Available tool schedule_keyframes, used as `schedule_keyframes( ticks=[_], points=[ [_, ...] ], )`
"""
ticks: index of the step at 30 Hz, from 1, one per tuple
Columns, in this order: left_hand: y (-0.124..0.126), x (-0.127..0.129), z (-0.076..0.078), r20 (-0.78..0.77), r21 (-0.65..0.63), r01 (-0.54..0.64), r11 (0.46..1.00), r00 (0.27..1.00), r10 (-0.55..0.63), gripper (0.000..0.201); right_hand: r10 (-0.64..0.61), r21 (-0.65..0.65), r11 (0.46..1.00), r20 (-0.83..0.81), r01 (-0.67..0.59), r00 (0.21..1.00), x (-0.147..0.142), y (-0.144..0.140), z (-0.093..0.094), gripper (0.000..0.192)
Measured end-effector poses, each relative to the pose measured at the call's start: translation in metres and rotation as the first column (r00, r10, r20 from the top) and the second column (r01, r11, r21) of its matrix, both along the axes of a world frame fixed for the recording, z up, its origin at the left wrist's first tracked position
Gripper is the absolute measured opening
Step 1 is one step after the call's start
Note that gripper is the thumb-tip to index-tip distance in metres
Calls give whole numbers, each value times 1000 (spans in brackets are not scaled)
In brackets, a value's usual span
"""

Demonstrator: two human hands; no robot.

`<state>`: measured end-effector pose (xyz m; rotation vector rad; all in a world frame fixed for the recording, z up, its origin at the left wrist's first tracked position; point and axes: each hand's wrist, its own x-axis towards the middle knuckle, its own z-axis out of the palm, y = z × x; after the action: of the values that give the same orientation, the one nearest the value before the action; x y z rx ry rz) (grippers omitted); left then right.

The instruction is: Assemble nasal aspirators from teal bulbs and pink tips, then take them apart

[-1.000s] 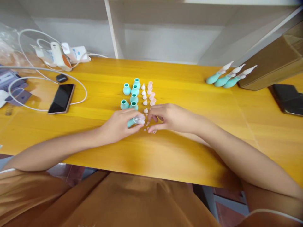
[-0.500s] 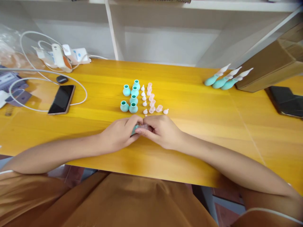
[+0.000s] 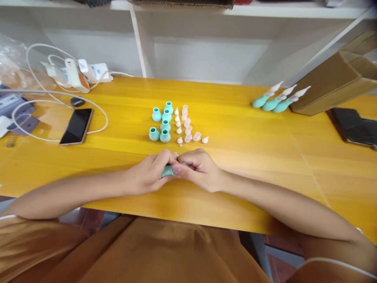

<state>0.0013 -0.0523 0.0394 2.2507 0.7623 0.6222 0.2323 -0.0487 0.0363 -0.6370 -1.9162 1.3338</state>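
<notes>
My left hand is closed around a teal squeeze bulb, part of which shows between thumb and fingers. Pressed against the bulb's right end, my right hand has its fingers curled on a translucent pinkish piece, mostly hidden. The hands touch near the front of the table. Just beyond them stand several teal bulbs with their open necks up. To their right are small white pointed pieces in a column, then pinkish translucent collars. One more white piece lies at the right end.
Three teal bulbs with pale pointed tips lie at the back right by a cardboard box. A phone, white cables and a power strip occupy the left. Dark devices lie far right. Shelving rises behind.
My right thumb has shifted onto the end of the teal bulb, and less of the translucent piece shows. Both hands stay together; the view has tilted slightly up.
</notes>
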Motion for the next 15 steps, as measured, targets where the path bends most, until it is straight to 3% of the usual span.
schedule_keyframes(
  ticks=[3, 7, 9, 11, 13, 15],
  points=[
    [1, 0, 0, 80, 56, 96, 994, 992, -101, 15, 19, 38, 999, -81, -16, 997, -1, -4, -5, 57],
    [2, 1, -2, 241, 137, 262, 955, 926, -289, 23, 46, 23, 999, -200, -43, 979, 2, -4, -4, 64],
    [0, 2, -2, 267, 109, 244, 964, 926, -265, 20, -37, 59, 997, -157, 47, 987, 12, 6, 7, 67],
    [-2, 3, -1, 224, 52, 158, 986, 960, -166, 21, -257, 158, 952, -44, 261, 965, 27, 26, 22, 70],
    [-2, 5, 2, 159, -11, 55, 998, 986, -53, 30, -470, 335, 860, 232, 384, 851, 44, 51, 34, 69],
    [-1, 6, 4, 107, -65, -18, 998, 994, 25, 35, -598, 482, 789, 459, 382, 657, 56, 78, 37, 68]
  ],
)
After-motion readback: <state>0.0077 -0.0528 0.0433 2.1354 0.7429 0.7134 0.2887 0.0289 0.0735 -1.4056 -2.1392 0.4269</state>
